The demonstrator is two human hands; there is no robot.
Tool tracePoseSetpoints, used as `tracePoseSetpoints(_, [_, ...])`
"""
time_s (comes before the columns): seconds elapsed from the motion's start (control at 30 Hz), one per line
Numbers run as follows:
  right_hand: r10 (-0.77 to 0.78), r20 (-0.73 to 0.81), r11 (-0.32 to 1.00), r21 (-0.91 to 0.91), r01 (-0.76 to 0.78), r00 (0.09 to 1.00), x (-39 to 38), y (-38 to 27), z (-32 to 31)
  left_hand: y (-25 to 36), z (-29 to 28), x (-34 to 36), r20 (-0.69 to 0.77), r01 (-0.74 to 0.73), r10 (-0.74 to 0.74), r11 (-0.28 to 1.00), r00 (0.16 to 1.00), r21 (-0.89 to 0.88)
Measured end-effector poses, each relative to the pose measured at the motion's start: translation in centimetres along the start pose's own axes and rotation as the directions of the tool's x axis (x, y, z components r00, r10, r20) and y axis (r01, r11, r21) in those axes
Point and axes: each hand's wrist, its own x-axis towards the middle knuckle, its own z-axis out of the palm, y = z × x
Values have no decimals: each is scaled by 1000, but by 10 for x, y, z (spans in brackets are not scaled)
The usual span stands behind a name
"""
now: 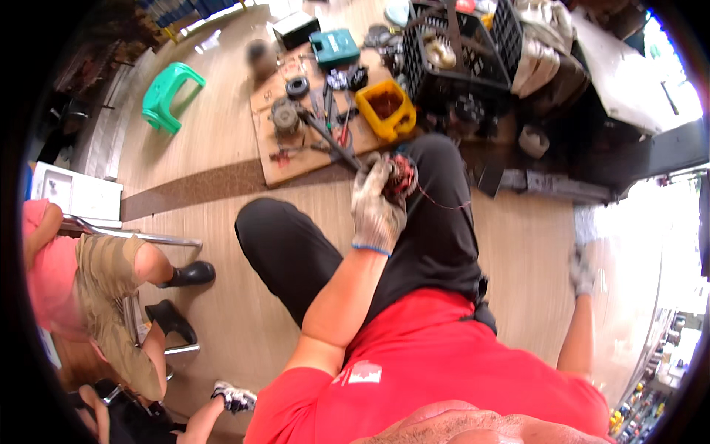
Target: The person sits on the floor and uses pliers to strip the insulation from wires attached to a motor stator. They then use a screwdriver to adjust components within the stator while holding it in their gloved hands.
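My left hand, in a white knit glove with a blue cuff, is closed around a motor part wound with copper-red wire. It holds the part against my right knee. A thin red wire trails from the winding to the right across my dark trousers. One end of a long dark bar meets the same glove; whether the fingers grip it too is hidden. Far out to the right, my right hand, also gloved, hangs over the floor beside a bright reflection. Its fingers are blurred.
Before my knees a wooden board carries a round metal housing, hand tools, a teal case and a cut-open yellow container. Black crates stand behind. A green stool is far left; a seated person is at left.
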Motion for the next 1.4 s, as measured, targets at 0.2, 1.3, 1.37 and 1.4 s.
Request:
tracePoseSetpoints(0.2, [-582,-278,430,693,579,764,5,-299,-108,4,-10,3,-123,36,-30,999,992,40])
tracePoseSetpoints(1.3, [166,219,962,-249,-109,962,19,77,-75,54,-39,49,65,208,-215,973,974,97])
tracePoseSetpoints(1.37, [362,208,904,-317,-287,909,-8,127,-88,53,-36,46,127,279,-293,953,948,115])
tracePoseSetpoints(1.4, [387,202,881,-368,-297,900,-22,148,-93,49,-36,46,143,301,-316,947,938,115])
